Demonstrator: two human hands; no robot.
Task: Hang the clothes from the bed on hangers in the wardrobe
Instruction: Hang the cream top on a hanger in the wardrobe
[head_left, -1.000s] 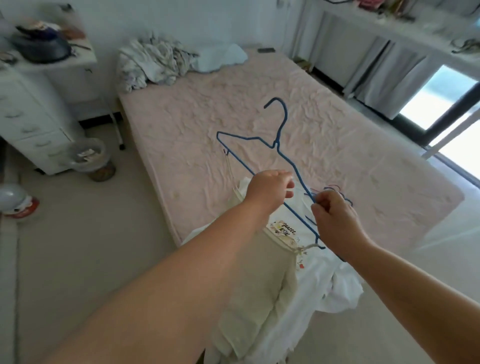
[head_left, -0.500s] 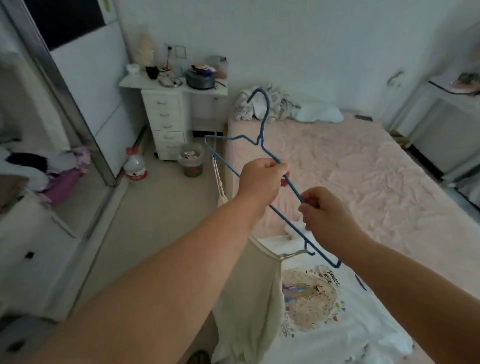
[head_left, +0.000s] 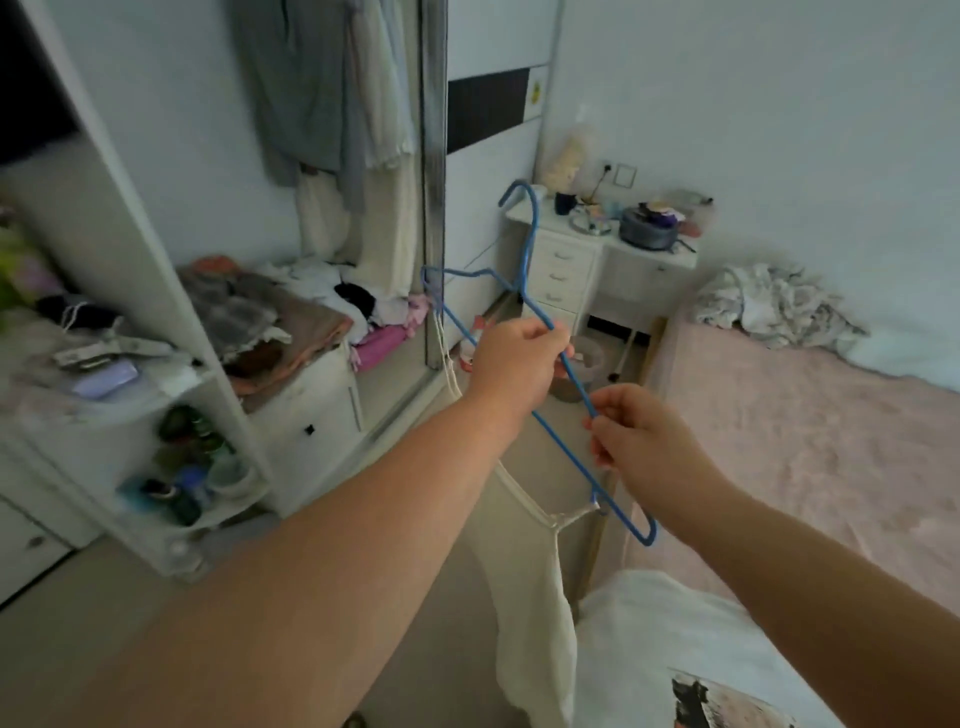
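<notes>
My left hand (head_left: 511, 364) grips a blue wire hanger (head_left: 527, 249) near its neck, hook pointing up. My right hand (head_left: 636, 441) pinches the same hanger's sloping arm lower down. A cream strappy garment (head_left: 535, 639) hangs from the hanger by thin straps and drops below my arms. A white printed T-shirt (head_left: 675, 639) lies on the pink bed (head_left: 810, 441) at the bottom right. The open wardrobe (head_left: 322, 130) is ahead on the left, with grey and cream clothes hanging inside and piled clothes (head_left: 270, 317) below them.
A white shelf unit (head_left: 171, 410) with bottles stands at the left. A white drawer table (head_left: 597, 260) with a pot and clutter stands against the far wall, a small bin (head_left: 582, 374) before it. A crumpled blanket (head_left: 769, 306) lies at the bed's head.
The view has swung left from the bed to the wardrobe. Both hands keep their hold on the hanger, which has travelled with them toward the wardrobe, the cream garment still hanging from it.
</notes>
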